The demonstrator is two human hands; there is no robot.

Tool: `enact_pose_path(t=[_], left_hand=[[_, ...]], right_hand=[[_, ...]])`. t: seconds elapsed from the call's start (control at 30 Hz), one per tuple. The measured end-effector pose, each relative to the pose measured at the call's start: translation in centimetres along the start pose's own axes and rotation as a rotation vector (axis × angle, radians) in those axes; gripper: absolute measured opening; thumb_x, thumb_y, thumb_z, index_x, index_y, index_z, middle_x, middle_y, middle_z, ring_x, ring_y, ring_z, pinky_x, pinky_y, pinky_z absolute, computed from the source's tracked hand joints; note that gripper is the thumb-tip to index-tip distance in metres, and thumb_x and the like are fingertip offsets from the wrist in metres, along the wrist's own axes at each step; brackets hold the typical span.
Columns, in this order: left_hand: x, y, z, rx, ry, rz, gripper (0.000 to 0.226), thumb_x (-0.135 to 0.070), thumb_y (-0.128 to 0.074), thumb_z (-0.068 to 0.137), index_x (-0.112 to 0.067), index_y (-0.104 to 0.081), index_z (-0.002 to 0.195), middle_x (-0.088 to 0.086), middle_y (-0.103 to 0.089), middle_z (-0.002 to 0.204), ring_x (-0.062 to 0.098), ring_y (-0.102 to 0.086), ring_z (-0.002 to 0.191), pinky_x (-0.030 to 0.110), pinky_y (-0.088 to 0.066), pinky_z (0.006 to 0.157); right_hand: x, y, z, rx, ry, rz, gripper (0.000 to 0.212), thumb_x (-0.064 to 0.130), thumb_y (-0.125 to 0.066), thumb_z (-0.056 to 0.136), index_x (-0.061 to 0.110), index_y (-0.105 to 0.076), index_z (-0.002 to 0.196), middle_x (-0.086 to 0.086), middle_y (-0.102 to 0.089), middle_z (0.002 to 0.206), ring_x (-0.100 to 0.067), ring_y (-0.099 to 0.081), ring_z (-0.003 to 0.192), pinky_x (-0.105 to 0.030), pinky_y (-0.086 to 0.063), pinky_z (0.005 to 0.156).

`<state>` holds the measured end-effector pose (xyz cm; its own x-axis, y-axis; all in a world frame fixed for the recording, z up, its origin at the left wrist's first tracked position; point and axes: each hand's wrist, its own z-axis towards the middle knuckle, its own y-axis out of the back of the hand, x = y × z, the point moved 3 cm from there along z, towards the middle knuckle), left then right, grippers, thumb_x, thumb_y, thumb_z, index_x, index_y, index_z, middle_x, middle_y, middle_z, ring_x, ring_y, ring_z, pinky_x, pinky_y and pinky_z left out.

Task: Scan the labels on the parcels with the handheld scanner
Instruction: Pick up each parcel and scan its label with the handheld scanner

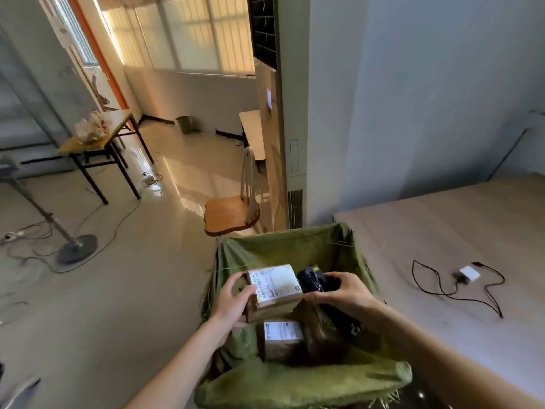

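Note:
My left hand [233,299] grips the left side of a brown cardboard parcel [275,293], held above a green sack-lined bin [295,382]. A white label with barcodes covers the parcel's top. My right hand [343,292] holds a black handheld scanner [312,280] right beside the parcel's right edge. Lower in the bin lies a second labelled parcel [281,339], and a dark brown package [323,332] sits next to it.
A light wooden table [460,231] stands to the right, bearing a black cable and a white adapter [469,274]. A wooden chair [233,214] stands just beyond the bin. A stand base [76,249] and loose cables lie on the floor at left.

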<state>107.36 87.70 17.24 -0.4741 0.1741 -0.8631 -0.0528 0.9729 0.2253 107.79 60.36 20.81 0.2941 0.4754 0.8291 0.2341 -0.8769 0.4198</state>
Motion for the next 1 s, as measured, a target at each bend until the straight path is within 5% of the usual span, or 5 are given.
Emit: enact_pose_path(t=[0.27, 0.4, 0.5, 0.7, 1.0], left_hand=[[2.1, -0.8, 9.3, 0.010, 0.176, 0.228, 0.070, -0.059, -0.053, 0.096, -0.037, -0.026, 0.156, 0.003, -0.030, 0.162, 0.035, -0.036, 0.144, 0.057, -0.038, 0.111], [1.3, -0.2, 11.5, 0.053, 0.049, 0.452, 0.047, -0.045, -0.055, 0.100, -0.027, -0.051, 0.143, 0.011, -0.061, 0.122, 0.031, -0.061, 0.110, 0.040, -0.053, 0.087], [-0.5, -0.1, 12.2, 0.133, -0.010, 0.500, 0.037, -0.042, -0.055, 0.100, -0.026, -0.060, 0.133, -0.002, -0.058, 0.095, 0.018, -0.058, 0.088, 0.031, -0.047, 0.075], [-8.1, -2.7, 12.9, 0.251, -0.249, 0.525, 0.032, -0.043, -0.058, 0.099, -0.030, -0.063, 0.128, -0.008, -0.063, 0.121, 0.011, -0.058, 0.112, 0.029, -0.047, 0.097], [-21.2, -15.8, 4.5, 0.456, -0.765, 0.680, 0.048, -0.054, -0.060, 0.094, -0.034, -0.057, 0.137, -0.007, -0.050, 0.148, 0.016, -0.047, 0.135, 0.035, -0.038, 0.109]], right_hand=[[-3.3, 1.5, 6.8, 0.080, -0.125, -0.035, 0.083, 0.059, -0.096, 0.047, 0.027, -0.072, 0.120, 0.004, -0.079, 0.098, -0.012, -0.076, 0.085, -0.036, -0.063, 0.085], [-3.4, 2.9, 7.7, 0.071, -0.153, -0.038, 0.073, 0.056, -0.097, 0.048, 0.028, -0.073, 0.111, 0.001, -0.079, 0.096, -0.015, -0.076, 0.086, -0.041, -0.063, 0.088], [-3.1, 3.8, 7.1, 0.055, -0.201, 0.007, 0.062, 0.045, -0.098, 0.061, 0.024, -0.073, 0.114, -0.002, -0.079, 0.097, -0.017, -0.077, 0.086, -0.037, -0.063, 0.085], [-1.3, 7.2, 3.1, -0.104, -0.204, -0.004, 0.091, 0.058, -0.096, 0.040, 0.018, -0.072, 0.119, -0.007, -0.077, 0.105, -0.025, -0.075, 0.097, -0.047, -0.059, 0.095], [1.0, 17.5, -11.6, -0.533, -0.180, -0.130, 0.057, 0.065, -0.086, 0.052, 0.038, -0.072, 0.100, 0.015, -0.075, 0.080, 0.001, -0.070, 0.071, -0.015, -0.052, 0.063]])
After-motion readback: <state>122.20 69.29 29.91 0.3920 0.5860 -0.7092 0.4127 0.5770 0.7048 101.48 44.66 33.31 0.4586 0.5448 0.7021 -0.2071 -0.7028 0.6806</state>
